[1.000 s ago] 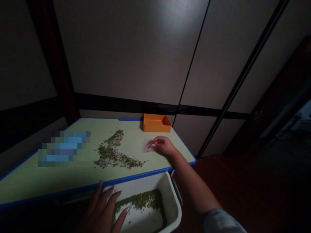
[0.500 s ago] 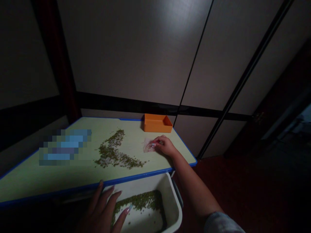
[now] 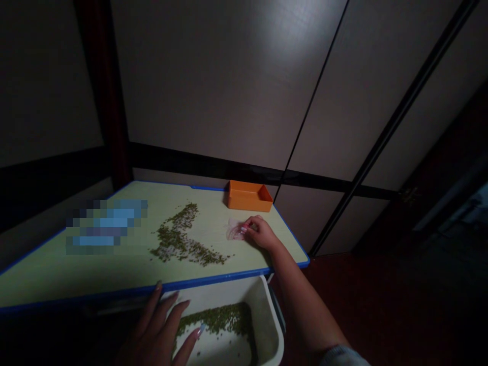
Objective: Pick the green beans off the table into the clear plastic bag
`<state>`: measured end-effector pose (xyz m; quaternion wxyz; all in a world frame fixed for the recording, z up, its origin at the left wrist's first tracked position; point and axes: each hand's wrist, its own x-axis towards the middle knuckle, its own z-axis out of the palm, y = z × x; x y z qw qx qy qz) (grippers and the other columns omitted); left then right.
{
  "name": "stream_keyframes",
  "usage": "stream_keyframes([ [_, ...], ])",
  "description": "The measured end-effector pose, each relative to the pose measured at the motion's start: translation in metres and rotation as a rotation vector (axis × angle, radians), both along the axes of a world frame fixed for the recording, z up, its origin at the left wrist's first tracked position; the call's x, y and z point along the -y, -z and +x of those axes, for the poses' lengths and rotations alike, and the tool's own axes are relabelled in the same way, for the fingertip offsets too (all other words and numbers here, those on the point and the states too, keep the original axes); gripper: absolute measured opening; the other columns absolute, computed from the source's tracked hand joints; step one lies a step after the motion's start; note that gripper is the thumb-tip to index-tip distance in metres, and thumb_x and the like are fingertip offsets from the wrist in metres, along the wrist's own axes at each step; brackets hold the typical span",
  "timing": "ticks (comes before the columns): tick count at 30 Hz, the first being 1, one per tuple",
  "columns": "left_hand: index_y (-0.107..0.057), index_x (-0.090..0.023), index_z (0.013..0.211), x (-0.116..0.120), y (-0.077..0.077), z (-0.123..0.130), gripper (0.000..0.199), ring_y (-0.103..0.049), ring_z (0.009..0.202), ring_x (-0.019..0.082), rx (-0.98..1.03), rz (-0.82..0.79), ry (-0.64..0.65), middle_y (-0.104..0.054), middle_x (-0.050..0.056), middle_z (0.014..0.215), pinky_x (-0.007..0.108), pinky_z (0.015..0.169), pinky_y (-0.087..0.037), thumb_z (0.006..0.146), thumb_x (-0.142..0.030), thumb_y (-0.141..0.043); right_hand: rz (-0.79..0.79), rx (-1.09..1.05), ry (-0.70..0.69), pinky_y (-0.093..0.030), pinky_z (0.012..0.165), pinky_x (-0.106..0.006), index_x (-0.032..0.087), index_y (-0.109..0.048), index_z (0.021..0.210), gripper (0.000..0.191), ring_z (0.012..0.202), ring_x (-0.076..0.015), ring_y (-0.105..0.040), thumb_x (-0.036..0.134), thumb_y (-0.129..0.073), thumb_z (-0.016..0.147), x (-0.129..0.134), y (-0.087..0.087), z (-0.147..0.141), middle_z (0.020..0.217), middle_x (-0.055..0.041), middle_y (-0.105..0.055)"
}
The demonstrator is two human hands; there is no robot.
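My right hand [image 3: 260, 232] is closed on the right side of a small, see-through pinkish plastic bag [image 3: 233, 230], thumb and fingers pinched together. The bag lies on a pale yellow-green table [image 3: 114, 274] with a blue edge. To its left, small green grains [image 3: 183, 244], like dried beans, are strewn in a bent band. My left hand [image 3: 162, 330] spreads its fingers over the left part of a white plastic bin [image 3: 272, 320] below the table's front edge. More green grains [image 3: 229, 317] lie along the bin's far and right sides. The left palm is mostly in shadow.
An orange open box [image 3: 249, 197] stands at the table's back right, just beyond my right hand. A blurred bluish patch [image 3: 109, 226] covers something on the left. Large grey panels [image 3: 229, 91] rise behind the table, and dark red floor [image 3: 343, 284] shows at right.
The camera view has shifted slightly. Both hands keep nearly the same places, the right one still pinching the plastic bag and the left one over the bin.
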<state>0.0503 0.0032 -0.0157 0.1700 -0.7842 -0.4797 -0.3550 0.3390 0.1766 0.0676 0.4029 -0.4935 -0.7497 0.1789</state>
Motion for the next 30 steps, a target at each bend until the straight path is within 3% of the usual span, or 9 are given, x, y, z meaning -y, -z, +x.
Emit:
stream_keyframes([
  [4,-0.065,-0.027,0.109,0.001,-0.003,0.000,0.040,-0.047,0.135,0.029,-0.018,0.047,0.010,-0.071,0.002,0.119,0.038,0.093,-0.054,0.080,-0.054,-0.059,-0.050,-0.108,-0.015,-0.044,0.077,-0.030,0.017,-0.063,0.075,0.007,0.082,-0.0169,-0.055,0.022,-0.065,0.079,0.000,0.000,0.000,0.085,-0.0030,-0.057],
  [10,-0.066,-0.027,0.108,0.000,0.001,0.000,0.040,-0.046,0.136,0.030,-0.029,0.037,-0.009,-0.070,0.003,0.120,0.039,0.093,-0.054,0.082,-0.055,-0.055,-0.072,-0.476,-0.091,-0.043,0.066,-0.029,0.020,-0.055,0.069,0.033,0.067,-0.0153,-0.052,0.049,-0.065,0.080,-0.005,0.002,0.002,0.070,-0.0008,-0.056],
  [17,-0.066,-0.025,0.110,0.003,0.000,0.003,0.044,-0.041,0.140,0.030,0.004,0.000,-0.006,-0.068,0.005,0.123,0.042,0.095,-0.053,0.084,-0.058,-0.051,0.157,-0.978,0.110,-0.040,0.057,-0.024,0.022,-0.044,0.071,0.043,0.055,-0.0109,-0.048,0.061,-0.056,0.082,-0.010,-0.003,0.013,0.059,0.0042,-0.051],
  [22,-0.066,-0.025,0.109,0.000,0.002,0.003,0.046,-0.041,0.139,0.031,0.000,0.009,0.012,-0.069,0.005,0.120,0.042,0.095,-0.052,0.084,-0.060,-0.050,0.091,-1.238,0.270,-0.038,0.048,-0.022,0.024,-0.036,0.072,0.029,0.042,-0.0111,-0.042,0.044,-0.044,0.091,-0.012,-0.010,0.028,0.045,0.0079,-0.044],
  [26,-0.066,-0.025,0.107,-0.004,0.006,0.000,0.044,-0.044,0.137,0.031,-0.019,0.038,0.022,-0.070,0.005,0.117,0.041,0.093,-0.052,0.082,-0.059,-0.053,0.004,-1.198,0.407,-0.035,0.043,-0.021,0.023,-0.039,0.078,0.021,0.035,-0.0112,-0.040,0.037,-0.037,0.094,-0.016,-0.010,0.031,0.041,0.0095,-0.041],
  [30,-0.064,-0.024,0.110,-0.004,0.007,-0.002,0.044,-0.043,0.137,0.031,-0.024,0.059,0.026,-0.070,0.005,0.117,0.040,0.092,-0.051,0.081,-0.057,-0.056,0.059,-0.820,0.515,-0.041,0.048,-0.023,0.022,-0.044,0.105,0.019,0.040,-0.0140,-0.052,0.036,-0.041,0.093,-0.013,-0.005,0.026,0.047,0.0093,-0.051],
])
